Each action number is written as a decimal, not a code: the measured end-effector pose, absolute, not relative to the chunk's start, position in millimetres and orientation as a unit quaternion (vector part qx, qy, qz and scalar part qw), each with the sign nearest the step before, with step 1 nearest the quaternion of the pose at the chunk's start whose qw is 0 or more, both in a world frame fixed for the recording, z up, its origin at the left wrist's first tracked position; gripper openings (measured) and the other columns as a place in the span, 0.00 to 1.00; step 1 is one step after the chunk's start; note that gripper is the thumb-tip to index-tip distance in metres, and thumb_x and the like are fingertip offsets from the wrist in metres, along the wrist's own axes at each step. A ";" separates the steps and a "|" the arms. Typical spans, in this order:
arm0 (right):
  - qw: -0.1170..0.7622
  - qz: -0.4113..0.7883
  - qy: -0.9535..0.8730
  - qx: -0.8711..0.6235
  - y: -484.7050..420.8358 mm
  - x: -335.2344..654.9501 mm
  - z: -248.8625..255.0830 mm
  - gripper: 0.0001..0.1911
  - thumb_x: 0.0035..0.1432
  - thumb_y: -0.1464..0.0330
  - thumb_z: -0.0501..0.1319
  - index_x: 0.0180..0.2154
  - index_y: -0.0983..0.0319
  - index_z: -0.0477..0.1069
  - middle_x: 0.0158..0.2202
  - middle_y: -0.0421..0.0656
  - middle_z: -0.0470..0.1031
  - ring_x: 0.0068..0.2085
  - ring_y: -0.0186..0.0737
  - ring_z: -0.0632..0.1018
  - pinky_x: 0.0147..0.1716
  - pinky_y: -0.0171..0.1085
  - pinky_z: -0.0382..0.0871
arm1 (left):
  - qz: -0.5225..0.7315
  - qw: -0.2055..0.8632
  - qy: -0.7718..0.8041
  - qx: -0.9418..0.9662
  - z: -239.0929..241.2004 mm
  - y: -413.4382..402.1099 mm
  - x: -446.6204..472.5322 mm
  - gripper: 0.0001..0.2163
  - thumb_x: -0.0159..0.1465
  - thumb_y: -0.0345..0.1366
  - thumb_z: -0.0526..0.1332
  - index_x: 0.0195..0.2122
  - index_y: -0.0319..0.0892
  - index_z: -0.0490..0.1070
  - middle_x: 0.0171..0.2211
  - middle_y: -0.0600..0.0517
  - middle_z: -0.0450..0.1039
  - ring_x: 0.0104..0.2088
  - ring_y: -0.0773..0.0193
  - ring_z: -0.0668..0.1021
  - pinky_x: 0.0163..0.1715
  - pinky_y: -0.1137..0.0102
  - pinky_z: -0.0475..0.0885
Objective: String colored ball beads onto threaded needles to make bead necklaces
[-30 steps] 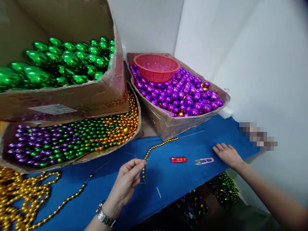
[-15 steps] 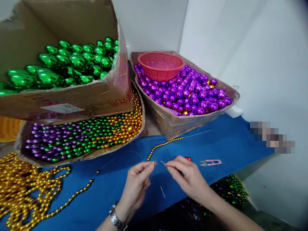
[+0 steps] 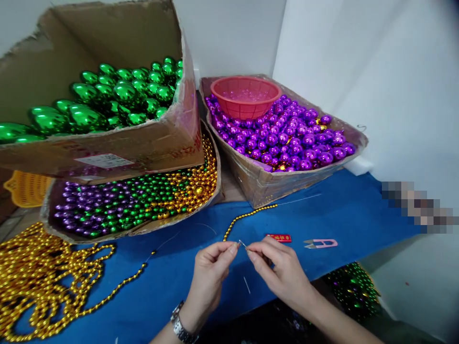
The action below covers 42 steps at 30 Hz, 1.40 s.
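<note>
My left hand, with a metal watch on its wrist, is closed in a pinch at the middle of the blue cloth. What its fingertips hold is too small to name. My right hand pinches a thin silvery strand, whose tip meets the left fingertips. Just behind the left fingers lies a short string of gold beads, with a clear thread running on from its far end. A red tag lies behind my right hand, and pink-handled thread snips lie to its right.
Gold bead strands are heaped at the left. One carton holds big green beads above another carton of mixed beads. A third carton holds purple beads and a pink basket. A thin white piece lies on the blue cloth.
My two hands have come closer, and the silvery strand now reaches the left fingertips. The whole scene has shifted slightly right in view, showing more of the red tag.
</note>
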State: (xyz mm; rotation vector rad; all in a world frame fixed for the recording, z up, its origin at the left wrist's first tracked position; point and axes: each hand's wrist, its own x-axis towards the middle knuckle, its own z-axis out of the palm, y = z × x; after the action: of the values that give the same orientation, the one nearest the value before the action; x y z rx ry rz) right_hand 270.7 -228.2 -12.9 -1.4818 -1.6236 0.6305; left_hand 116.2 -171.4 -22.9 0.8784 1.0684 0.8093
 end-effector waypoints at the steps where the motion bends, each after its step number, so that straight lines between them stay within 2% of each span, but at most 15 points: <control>1: 0.414 0.251 -0.646 -0.590 -228.2 270.9 -12.9 0.09 0.63 0.69 0.54 0.38 0.59 0.72 0.30 0.41 0.71 0.31 0.35 0.72 0.32 0.33 0.65 | 0.361 0.696 0.478 0.396 -23.7 -171.5 116.1 0.11 0.51 0.41 0.68 0.29 0.37 0.77 0.14 0.60 0.54 0.16 0.77 0.52 0.15 0.78 0.46; 28: 0.387 0.260 -0.657 -0.592 -228.2 270.2 -13.6 0.09 0.63 0.69 0.53 0.36 0.59 0.72 0.29 0.39 0.69 0.30 0.34 0.71 0.31 0.33 0.63 | 0.346 0.698 0.473 0.411 -28.9 -171.0 114.4 0.11 0.52 0.41 0.68 0.29 0.37 0.77 0.14 0.60 0.53 0.16 0.77 0.52 0.15 0.78 0.46; 42: 0.373 0.263 -0.666 -0.589 -225.6 264.0 -15.1 0.09 0.63 0.70 0.53 0.33 0.59 0.71 0.28 0.39 0.69 0.30 0.34 0.71 0.30 0.32 0.63 | 0.322 0.742 0.465 0.360 -22.9 -167.8 119.4 0.13 0.50 0.43 0.68 0.30 0.37 0.77 0.13 0.61 0.55 0.15 0.78 0.51 0.14 0.78 0.46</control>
State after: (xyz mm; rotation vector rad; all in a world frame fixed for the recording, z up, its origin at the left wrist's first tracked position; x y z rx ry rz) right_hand 264.0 -225.6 -15.1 -1.5101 -1.7070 0.6737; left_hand 119.4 -167.8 -22.9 0.7894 1.0187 0.7047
